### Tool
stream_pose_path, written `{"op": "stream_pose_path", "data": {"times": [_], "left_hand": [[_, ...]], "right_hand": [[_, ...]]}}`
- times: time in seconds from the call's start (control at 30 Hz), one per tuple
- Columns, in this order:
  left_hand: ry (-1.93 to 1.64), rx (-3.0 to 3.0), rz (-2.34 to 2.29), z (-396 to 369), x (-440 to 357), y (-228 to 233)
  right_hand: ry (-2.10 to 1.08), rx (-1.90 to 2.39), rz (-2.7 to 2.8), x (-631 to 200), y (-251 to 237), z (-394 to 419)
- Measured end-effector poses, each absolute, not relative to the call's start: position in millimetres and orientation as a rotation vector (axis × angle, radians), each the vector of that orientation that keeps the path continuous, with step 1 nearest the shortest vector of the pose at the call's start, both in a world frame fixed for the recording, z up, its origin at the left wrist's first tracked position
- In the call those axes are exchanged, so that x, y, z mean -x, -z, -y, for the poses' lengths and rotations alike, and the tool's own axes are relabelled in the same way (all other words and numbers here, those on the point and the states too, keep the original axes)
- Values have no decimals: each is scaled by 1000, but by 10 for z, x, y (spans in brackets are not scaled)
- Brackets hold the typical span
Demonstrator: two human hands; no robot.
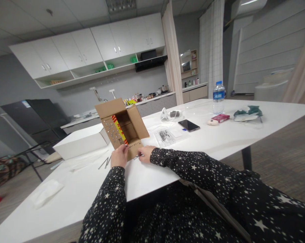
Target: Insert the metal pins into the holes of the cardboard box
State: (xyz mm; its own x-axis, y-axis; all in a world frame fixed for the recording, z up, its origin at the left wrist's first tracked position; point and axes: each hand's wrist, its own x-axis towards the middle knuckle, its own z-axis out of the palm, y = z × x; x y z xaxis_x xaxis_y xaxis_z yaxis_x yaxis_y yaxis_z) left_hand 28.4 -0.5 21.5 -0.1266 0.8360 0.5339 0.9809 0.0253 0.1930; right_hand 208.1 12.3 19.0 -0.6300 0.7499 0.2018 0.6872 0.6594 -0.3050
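An open cardboard box (108, 122) stands tilted on the white table in front of me, its flaps spread. Yellow-and-red tape (120, 131) runs down one side, and small silvery spots dot the cardboard. My left hand (119, 156) is closed at the box's lower front edge, fingertips pinched by the tape's end; a tiny shiny bit shows there, too small to name. Beside the front flap, my right hand (146, 154) pinches a small silvery metal rod (136, 157) low over the tabletop. Two thin metal rods (107, 162) lie left of my left hand.
A white box (80, 141) stands left, with crumpled white plastic (47, 193) nearer me. To the right are a clear bag (167, 136), a phone (189, 125), a white device (175, 115), a pink box (220, 118), a water bottle (218, 98) and a green-and-clear bundle (247, 114).
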Motion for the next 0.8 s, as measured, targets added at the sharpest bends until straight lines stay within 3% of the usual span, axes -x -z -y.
{"op": "stream_pose_path", "data": {"times": [0.8], "left_hand": [[754, 1842, 2048, 3, -289, -211]], "right_hand": [[-276, 1180, 2561, -2067, -177, -134]]}}
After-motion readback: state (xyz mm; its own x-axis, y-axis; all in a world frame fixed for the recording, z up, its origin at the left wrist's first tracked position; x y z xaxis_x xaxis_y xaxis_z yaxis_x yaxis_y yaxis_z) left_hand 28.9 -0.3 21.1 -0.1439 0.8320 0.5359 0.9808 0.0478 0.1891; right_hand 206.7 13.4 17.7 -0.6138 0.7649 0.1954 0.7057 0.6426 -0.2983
